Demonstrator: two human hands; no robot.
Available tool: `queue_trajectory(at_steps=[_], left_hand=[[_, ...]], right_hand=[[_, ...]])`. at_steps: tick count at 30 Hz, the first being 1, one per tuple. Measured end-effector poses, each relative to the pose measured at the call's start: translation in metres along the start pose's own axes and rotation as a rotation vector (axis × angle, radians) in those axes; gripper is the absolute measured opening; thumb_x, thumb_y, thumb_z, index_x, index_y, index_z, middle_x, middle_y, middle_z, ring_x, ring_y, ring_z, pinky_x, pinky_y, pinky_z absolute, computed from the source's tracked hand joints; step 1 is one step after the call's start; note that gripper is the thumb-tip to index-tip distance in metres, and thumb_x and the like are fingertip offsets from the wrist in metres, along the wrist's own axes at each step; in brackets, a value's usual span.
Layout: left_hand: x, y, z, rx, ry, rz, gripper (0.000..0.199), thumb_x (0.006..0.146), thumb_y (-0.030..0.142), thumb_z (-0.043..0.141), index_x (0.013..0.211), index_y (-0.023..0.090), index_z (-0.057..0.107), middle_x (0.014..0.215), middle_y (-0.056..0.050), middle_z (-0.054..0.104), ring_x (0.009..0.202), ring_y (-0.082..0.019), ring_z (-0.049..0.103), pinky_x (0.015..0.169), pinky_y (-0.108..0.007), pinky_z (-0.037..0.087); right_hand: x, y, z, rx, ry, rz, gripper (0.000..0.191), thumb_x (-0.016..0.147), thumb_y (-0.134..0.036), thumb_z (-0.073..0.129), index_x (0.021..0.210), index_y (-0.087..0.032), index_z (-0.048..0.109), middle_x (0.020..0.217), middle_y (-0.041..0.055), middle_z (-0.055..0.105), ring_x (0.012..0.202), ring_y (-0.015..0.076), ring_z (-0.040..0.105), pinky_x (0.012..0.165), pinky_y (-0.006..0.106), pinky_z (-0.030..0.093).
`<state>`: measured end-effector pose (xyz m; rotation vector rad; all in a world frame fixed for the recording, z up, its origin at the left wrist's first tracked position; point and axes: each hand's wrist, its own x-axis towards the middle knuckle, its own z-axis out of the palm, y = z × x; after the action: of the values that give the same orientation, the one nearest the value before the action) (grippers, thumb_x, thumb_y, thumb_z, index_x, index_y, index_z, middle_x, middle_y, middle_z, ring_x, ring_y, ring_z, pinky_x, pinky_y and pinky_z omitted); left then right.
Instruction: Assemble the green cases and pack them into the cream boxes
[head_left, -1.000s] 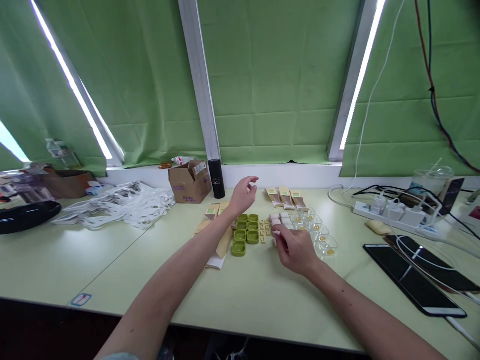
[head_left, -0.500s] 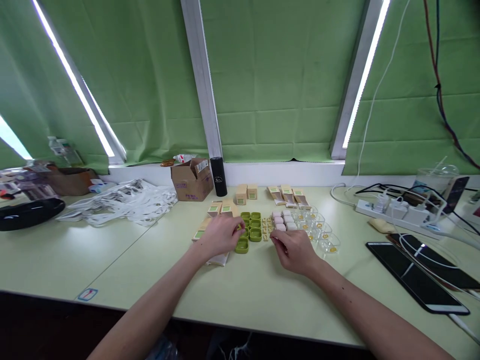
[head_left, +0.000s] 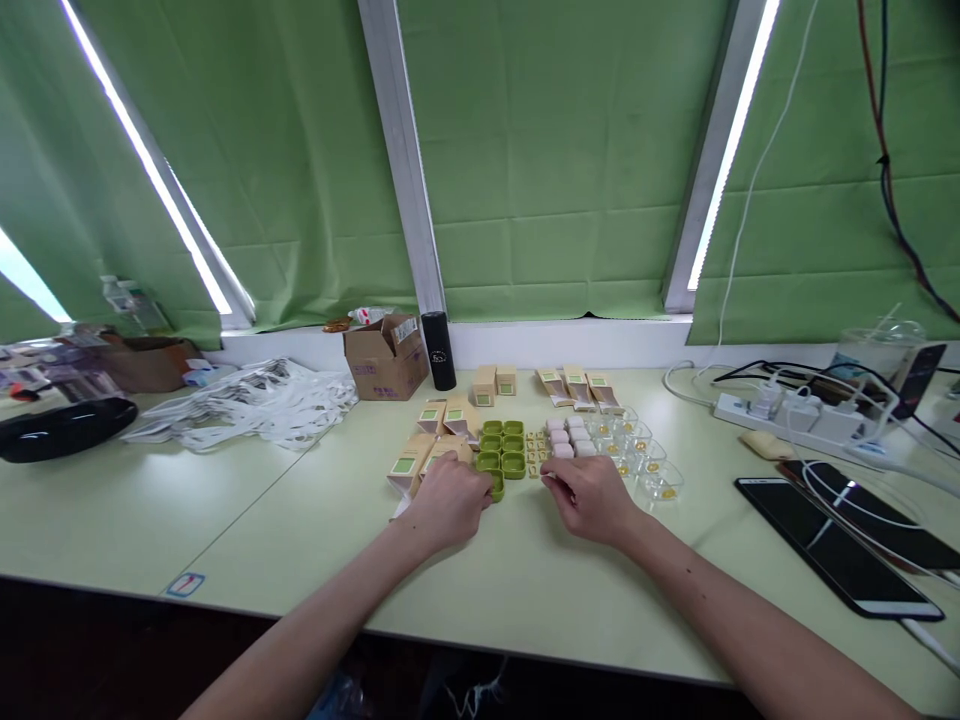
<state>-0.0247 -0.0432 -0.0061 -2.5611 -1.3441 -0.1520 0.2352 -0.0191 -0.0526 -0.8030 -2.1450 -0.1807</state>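
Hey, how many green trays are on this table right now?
7 green trays: four in the left column, three in the right. The left hand partly covers the nearest one on the left, and might hide more.

Green tray [head_left: 497, 486] partly behind left hand [head_left: 452, 502]

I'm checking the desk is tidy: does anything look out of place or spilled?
The white straps stand out: they lie in a loose, tangled heap on the left, untidy next to the neat rows of green trays and pale blocks. I see no obvious spill or damage.
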Motion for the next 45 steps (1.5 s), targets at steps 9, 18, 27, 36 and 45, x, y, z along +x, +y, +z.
queue_trajectory(at_steps=[9,18,27,36,45], left_hand=[[0.018,0.020,-0.009,0.040,0.479,0.262,0.021,0.093,0.008,0.052,0.077,0.018,0.062,0.064,-0.001,0.064,0.060,-0.017,0.055,0.069,-0.035,0.029],[0.051,0.017,-0.029,-0.295,0.595,0.282,0.026,0.092,0.020,0.058,0.115,0.021,0.069,0.097,-0.011,0.073,0.096,-0.030,0.062,0.088,-0.047,0.046],[0.059,0.012,-0.009,-0.541,0.682,0.329,0.035,0.091,0.023,0.066,0.126,0.022,0.068,0.121,-0.013,0.076,0.113,-0.032,0.065,0.102,-0.054,0.053],[0.060,0.025,0.007,-1.259,0.541,-0.208,0.041,0.091,0.052,0.074,0.109,0.015,0.074,0.102,-0.013,0.079,0.088,-0.023,0.074,0.082,-0.037,0.061],[0.064,0.042,0.009,-1.672,0.308,-0.258,0.057,0.082,0.071,0.076,0.088,0.015,0.070,0.082,-0.010,0.078,0.075,-0.021,0.074,0.073,-0.033,0.059]], right_hand=[[0.005,-0.005,0.000,0.282,0.064,0.112,0.052,0.097,-0.030,0.065,0.147,-0.027,0.049,0.134,0.0131,0.068,0.087,0.0209,0.071,0.059,0.031,0.057],[0.013,-0.006,-0.006,0.565,0.231,0.347,0.033,0.098,-0.031,0.064,0.131,-0.029,0.063,0.119,0.0101,0.068,0.088,0.0205,0.067,0.058,0.030,0.060],[0.011,-0.005,-0.003,0.635,0.289,0.411,0.038,0.098,-0.038,0.066,0.134,-0.029,0.057,0.122,0.0104,0.069,0.092,0.0208,0.068,0.063,0.030,0.060],[0.010,-0.008,0.001,0.642,0.247,0.397,0.041,0.098,-0.038,0.066,0.136,-0.030,0.052,0.107,0.0060,0.066,0.085,0.0190,0.068,0.059,0.028,0.058],[0.012,-0.005,0.000,0.534,0.279,0.398,0.039,0.092,-0.033,0.072,0.129,-0.028,0.059,0.110,0.0083,0.060,0.086,0.0210,0.060,0.055,0.030,0.058]])
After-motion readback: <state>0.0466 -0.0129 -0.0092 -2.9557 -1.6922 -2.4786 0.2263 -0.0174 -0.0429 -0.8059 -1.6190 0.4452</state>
